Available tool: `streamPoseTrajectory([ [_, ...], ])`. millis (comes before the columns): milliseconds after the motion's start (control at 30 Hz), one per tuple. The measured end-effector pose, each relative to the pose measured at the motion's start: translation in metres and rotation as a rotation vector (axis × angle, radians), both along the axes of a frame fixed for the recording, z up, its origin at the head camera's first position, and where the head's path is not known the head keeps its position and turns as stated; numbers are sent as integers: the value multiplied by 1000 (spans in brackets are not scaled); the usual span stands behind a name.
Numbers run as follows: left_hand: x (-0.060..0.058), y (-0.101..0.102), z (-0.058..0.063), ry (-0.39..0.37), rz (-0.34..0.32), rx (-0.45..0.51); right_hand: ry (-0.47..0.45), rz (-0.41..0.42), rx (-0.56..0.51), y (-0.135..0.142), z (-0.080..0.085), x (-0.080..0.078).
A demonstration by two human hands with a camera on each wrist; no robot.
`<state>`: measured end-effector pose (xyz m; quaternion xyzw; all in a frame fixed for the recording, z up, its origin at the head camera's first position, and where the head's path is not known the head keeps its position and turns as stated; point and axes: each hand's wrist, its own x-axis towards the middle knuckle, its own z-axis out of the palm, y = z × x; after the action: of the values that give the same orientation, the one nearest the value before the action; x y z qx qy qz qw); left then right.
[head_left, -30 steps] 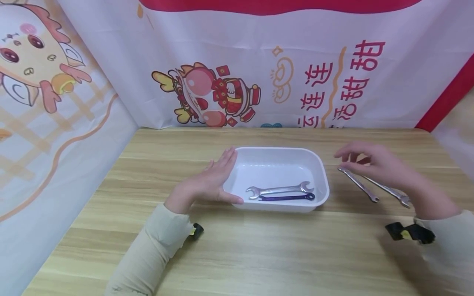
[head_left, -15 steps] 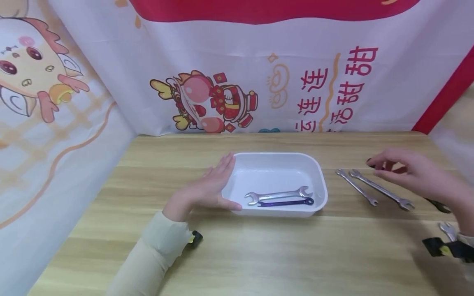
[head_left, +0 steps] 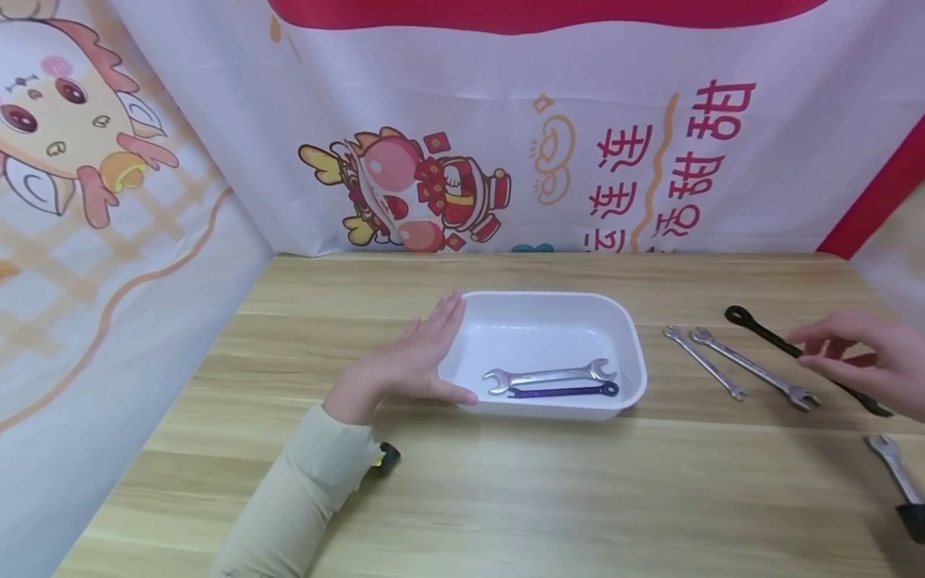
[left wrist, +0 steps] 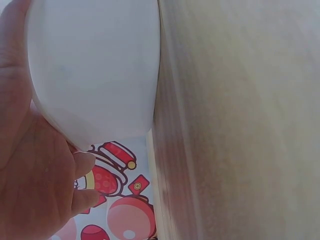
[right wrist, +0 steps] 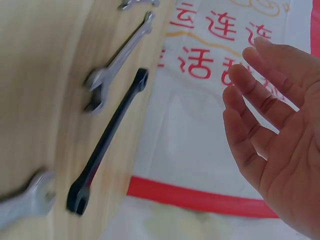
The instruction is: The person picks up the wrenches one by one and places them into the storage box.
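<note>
In the head view my left hand (head_left: 415, 357) lies along the left end of a white plastic tray (head_left: 542, 410), fingers straight and thumb at the front corner. Inside the tray are a silver open-ended wrench (head_left: 545, 375) and a dark purple combination wrench (head_left: 564, 392). My right hand (head_left: 860, 357) hovers over a black wrench (head_left: 762, 331), loosely bent and holding nothing; the right wrist view shows the palm and fingers apart from that black wrench (right wrist: 107, 140). Left of it lie a small silver wrench (head_left: 704, 361) and a longer silver wrench (head_left: 755, 368).
Another silver wrench (head_left: 894, 466) lies nearer the front at the right edge, partly out of view. The wooden table (head_left: 506, 490) ends at a white printed curtain (head_left: 462, 80) behind the tray. A second printed cloth (head_left: 173, 297) hangs along the left side.
My right hand has moved right, from above the silver wrenches to above the black wrench, bringing both silver wrenches and the black one into fuller sight. My left hand stays at the tray.
</note>
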<state>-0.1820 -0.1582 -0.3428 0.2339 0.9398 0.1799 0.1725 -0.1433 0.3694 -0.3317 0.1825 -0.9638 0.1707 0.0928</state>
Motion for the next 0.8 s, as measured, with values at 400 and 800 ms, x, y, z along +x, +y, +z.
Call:
streamPoseTrajectory([
  [400, 5, 2, -4, -19, 0, 2, 12, 34, -169, 58, -48, 17],
  [800, 10, -6, -9, 1, 19, 18, -35, -5, -148, 80, -74, 27],
])
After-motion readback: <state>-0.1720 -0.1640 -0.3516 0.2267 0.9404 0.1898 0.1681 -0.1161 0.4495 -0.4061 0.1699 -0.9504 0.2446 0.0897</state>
